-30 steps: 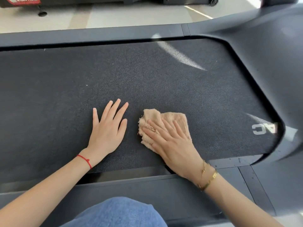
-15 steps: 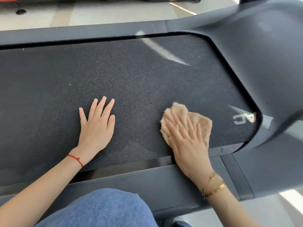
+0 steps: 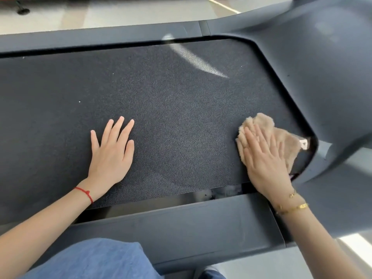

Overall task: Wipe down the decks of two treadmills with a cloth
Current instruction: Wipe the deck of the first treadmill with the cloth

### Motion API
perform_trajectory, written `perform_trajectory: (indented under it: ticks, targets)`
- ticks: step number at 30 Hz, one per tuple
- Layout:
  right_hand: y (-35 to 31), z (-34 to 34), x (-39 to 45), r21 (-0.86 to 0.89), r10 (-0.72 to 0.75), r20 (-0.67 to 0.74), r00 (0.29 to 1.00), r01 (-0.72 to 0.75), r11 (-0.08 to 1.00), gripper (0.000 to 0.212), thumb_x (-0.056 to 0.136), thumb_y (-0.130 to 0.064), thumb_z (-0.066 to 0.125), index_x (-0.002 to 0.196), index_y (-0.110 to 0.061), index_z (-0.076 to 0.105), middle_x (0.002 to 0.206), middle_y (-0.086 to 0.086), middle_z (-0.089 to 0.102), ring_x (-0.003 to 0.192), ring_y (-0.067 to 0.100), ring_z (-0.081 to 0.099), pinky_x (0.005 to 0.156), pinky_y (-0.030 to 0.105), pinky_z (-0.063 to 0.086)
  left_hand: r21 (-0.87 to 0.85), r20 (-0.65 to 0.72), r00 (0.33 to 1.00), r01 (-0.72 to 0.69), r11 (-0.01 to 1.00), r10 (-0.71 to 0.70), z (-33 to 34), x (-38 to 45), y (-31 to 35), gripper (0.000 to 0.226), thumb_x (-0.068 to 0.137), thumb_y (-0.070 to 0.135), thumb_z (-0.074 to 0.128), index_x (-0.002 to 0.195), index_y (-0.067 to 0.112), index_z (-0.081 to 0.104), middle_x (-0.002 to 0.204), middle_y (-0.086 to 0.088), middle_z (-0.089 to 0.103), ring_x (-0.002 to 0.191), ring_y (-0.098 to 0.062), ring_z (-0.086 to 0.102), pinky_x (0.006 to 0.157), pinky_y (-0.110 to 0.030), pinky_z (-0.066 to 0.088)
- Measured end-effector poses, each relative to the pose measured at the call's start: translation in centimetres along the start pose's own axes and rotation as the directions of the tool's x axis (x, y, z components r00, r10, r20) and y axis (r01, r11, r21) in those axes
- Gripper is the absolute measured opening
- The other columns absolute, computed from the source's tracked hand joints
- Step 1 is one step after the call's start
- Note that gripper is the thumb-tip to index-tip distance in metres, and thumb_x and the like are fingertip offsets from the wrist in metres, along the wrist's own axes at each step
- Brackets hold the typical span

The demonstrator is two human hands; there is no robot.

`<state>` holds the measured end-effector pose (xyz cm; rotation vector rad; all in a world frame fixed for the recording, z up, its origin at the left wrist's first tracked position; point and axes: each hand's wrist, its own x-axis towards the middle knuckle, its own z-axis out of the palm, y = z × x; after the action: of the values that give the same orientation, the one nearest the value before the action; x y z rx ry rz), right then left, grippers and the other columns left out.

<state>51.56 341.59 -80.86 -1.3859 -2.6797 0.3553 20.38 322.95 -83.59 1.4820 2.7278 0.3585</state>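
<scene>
Cloth [image 3: 281, 137], tan and fluffy, lies on the treadmill belt [image 3: 171, 117] at its right end beside the grey motor cover [image 3: 322, 77], pressed flat under the right hand [image 3: 263, 160]. Left hand [image 3: 112, 154] rests open-palmed on the belt, holding nothing.

Belt [image 3: 171, 121] is speckled charcoal black, side rails [image 3: 181, 224] matte dark grey. Cloth [image 3: 285, 141] is fuzzy tan, wrist string [image 3: 85, 193] red, bracelets [image 3: 292, 207] gold I think, jeans [image 3: 90, 260] blue.
</scene>
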Motion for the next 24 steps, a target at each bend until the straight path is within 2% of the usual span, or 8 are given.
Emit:
perform_trajectory:
  ticks: [3, 6, 8, 13, 17, 20, 22, 24]
  targets:
    - [-3.9, 0.5, -1.8, 0.031, -0.281, 0.081, 0.956, 0.279, 0.96, 0.05, 0.105, -0.03, 0.025, 0.154, -0.032, 0.015, 0.163, -0.011, 0.004, 0.151, 0.015, -0.002, 0.121, 0.048, 0.006, -0.008, 0.005, 1.0, 0.006, 1.0, -0.006, 0.0, 0.2, 0.1, 0.053, 0.104, 0.029, 0.034, 0.156, 0.026, 0.024, 0.163, 0.0, 0.02, 0.152, -0.021, 0.008, 0.119, -0.062, 0.004]
    - [-8.2, 1.5, -2.5, 0.147, -0.531, 0.163, 0.832, 0.511, 0.847, 0.058, 0.102, -0.021, 0.031, 0.155, -0.032, 0.011, 0.162, -0.015, 0.004, 0.151, 0.014, -0.002, 0.12, 0.047, 0.008, -0.015, 0.009, 1.0, 0.018, 1.0, -0.018, -0.2, 0.1, 0.1, 0.053, 0.104, 0.03, 0.031, 0.156, 0.027, 0.022, 0.164, 0.002, 0.018, 0.152, -0.02, 0.006, 0.119, -0.061, 0.004]
    - [-9.5, 1.7, -1.5, 0.181, -0.626, 0.189, 0.757, 0.599, 0.78, 0.055, 0.104, -0.02, 0.031, 0.155, -0.031, 0.012, 0.163, -0.014, 0.002, 0.151, 0.014, -0.007, 0.121, 0.046, 0.006, -0.021, 0.028, 0.999, 0.018, 1.0, -0.017, -0.4, 0.0, 0.1, 0.053, 0.104, 0.031, 0.029, 0.157, 0.027, 0.02, 0.164, 0.003, 0.015, 0.153, -0.019, 0.004, 0.12, -0.059, 0.003]
    - [-8.4, 1.3, 4.4, 0.226, -0.701, 0.152, 0.697, 0.666, 0.711, 0.059, 0.102, -0.019, 0.043, 0.155, -0.024, 0.016, 0.163, -0.008, 0.007, 0.151, 0.01, -0.001, 0.12, 0.049, 0.011, -0.023, 0.091, 0.996, -0.025, 0.999, 0.027, -1.2, -0.4, -0.8, 0.054, 0.105, 0.035, 0.024, 0.157, 0.03, 0.014, 0.165, 0.007, 0.008, 0.152, -0.013, -0.002, 0.122, -0.053, 0.0]
    - [-8.8, 1.7, 5.9, 0.179, -0.734, 0.128, 0.667, 0.712, 0.679, 0.054, 0.103, -0.034, 0.041, 0.154, -0.03, 0.022, 0.162, -0.011, 0.013, 0.151, 0.012, 0.003, 0.119, 0.052, 0.011, -0.009, 0.085, 0.996, -0.022, 1.0, 0.023, -1.9, -1.7, -2.6, 0.054, 0.104, 0.037, 0.025, 0.157, 0.03, 0.016, 0.165, 0.007, 0.01, 0.153, -0.014, 0.001, 0.122, -0.056, 0.002]
    - [-10.8, 2.0, 4.2, 0.187, -0.843, 0.115, 0.525, 0.822, 0.538, 0.048, 0.102, -0.026, 0.04, 0.15, -0.029, 0.034, 0.161, -0.01, 0.017, 0.15, 0.017, 0.01, 0.117, 0.054, 0.013, -0.031, 0.075, 0.997, -0.016, 0.999, 0.018, -2.1, -2.4, -3.5, 0.054, 0.104, 0.035, 0.03, 0.157, 0.03, 0.018, 0.165, 0.007, 0.012, 0.153, -0.014, 0.003, 0.121, -0.057, 0.003]
    - [-12.7, 2.6, 2.2, 0.229, -0.902, 0.144, 0.407, 0.873, 0.43, 0.048, 0.104, -0.023, 0.038, 0.151, -0.024, 0.032, 0.162, -0.008, 0.016, 0.151, 0.017, 0.007, 0.118, 0.053, 0.011, -0.033, 0.069, 0.998, -0.004, 0.999, 0.006, -2.2, -2.6, -4.1, 0.054, 0.104, 0.035, 0.03, 0.157, 0.029, 0.019, 0.165, 0.007, 0.012, 0.153, -0.014, 0.003, 0.121, -0.057, 0.002]
    - [-14.5, 3.1, 0.8, 0.294, -0.916, 0.196, 0.349, 0.871, 0.394, 0.049, 0.106, -0.024, 0.035, 0.153, -0.02, 0.026, 0.162, -0.006, 0.015, 0.151, 0.013, 0.002, 0.122, 0.048, 0.007, -0.035, 0.057, 0.998, 0.01, 0.999, -0.008, -2.3, -2.7, -4.8, 0.054, 0.104, 0.034, 0.03, 0.157, 0.028, 0.019, 0.165, 0.006, 0.013, 0.153, -0.014, 0.004, 0.121, -0.056, 0.003]
